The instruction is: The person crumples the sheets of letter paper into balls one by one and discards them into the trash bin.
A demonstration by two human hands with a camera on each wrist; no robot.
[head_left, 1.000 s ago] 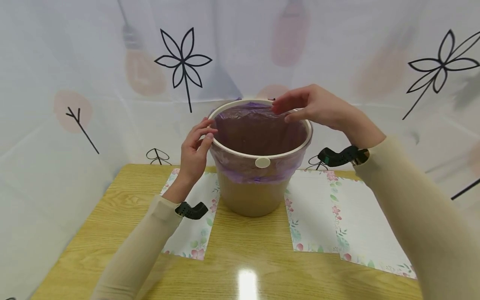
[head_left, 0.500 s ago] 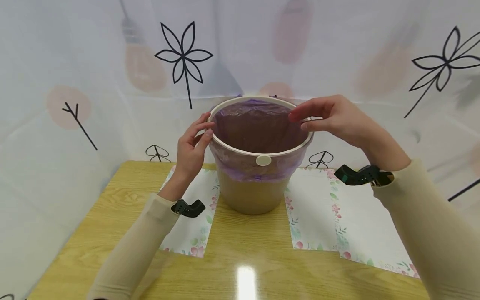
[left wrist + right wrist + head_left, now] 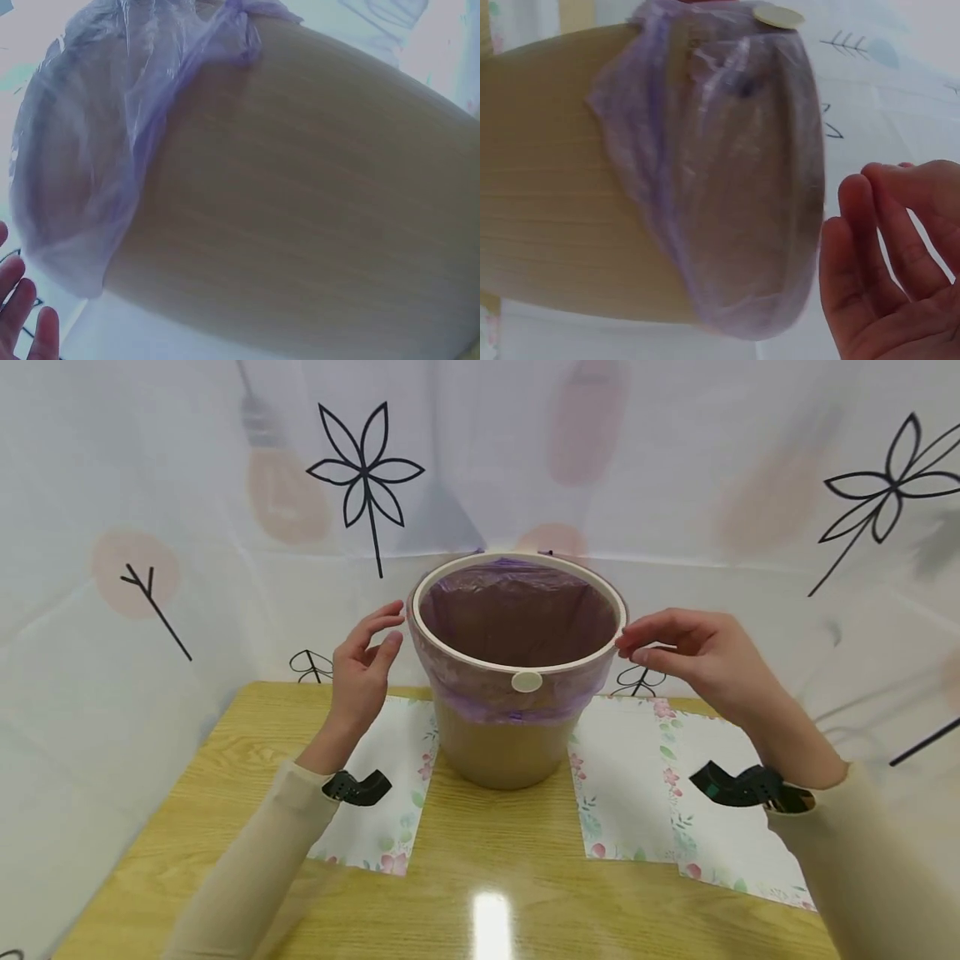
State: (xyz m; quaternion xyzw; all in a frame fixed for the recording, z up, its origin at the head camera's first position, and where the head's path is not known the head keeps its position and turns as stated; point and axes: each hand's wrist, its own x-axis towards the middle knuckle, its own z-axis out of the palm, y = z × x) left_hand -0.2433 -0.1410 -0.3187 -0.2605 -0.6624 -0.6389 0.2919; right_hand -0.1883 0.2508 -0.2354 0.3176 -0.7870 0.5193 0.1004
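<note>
A tan trash can stands upright near the back of the table, with a cream rim ring around its top. A thin purple trash bag lines its inside and folds down over the outside; in the left wrist view the bag hangs in loose wrinkles. My left hand is just left of the rim, its fingers loosely bent and holding nothing. Beside the right side of the rim is my right hand, fingers bent and apart from the bag in the right wrist view, where the hand grips nothing.
Floral-bordered paper sheets lie on the wooden table: one sheet left of the can, others to the right. A white printed cloth hangs close behind the can. An oval cream tab is on the ring's front.
My right hand has moved from over the can's opening outward and down to the right of the rim. My left hand has come off the rim and shifted left.
</note>
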